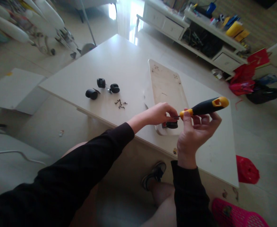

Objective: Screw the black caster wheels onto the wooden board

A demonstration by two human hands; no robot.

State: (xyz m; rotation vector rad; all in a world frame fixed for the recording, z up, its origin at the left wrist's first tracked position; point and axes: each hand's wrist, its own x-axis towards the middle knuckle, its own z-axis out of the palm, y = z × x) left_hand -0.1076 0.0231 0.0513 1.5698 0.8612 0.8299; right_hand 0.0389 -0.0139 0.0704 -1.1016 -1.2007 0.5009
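Observation:
My right hand [195, 129] grips a screwdriver [207, 106] with a black and yellow handle, held slanting with its shaft toward the left. At the shaft's tip, the thumb and fingers of my left hand [163, 113] are pinched together; what lies between them is too small to make out. Just below those fingers a black caster wheel [172, 125] sits at the near corner of a flat off-white board [168, 85]. Screw holes mark the board's far corners. Left of it on the white table [131, 66] lie three loose casters [101, 83] and several dark screws [120, 104].
A white cabinet [163, 23] stands beyond the table, with clutter on top. Red and black bags [262, 93] lie on the floor at the right. A red stool [247, 169] and a pink basket [238, 214] are by the near right corner. White boxes [17, 90] stand at left.

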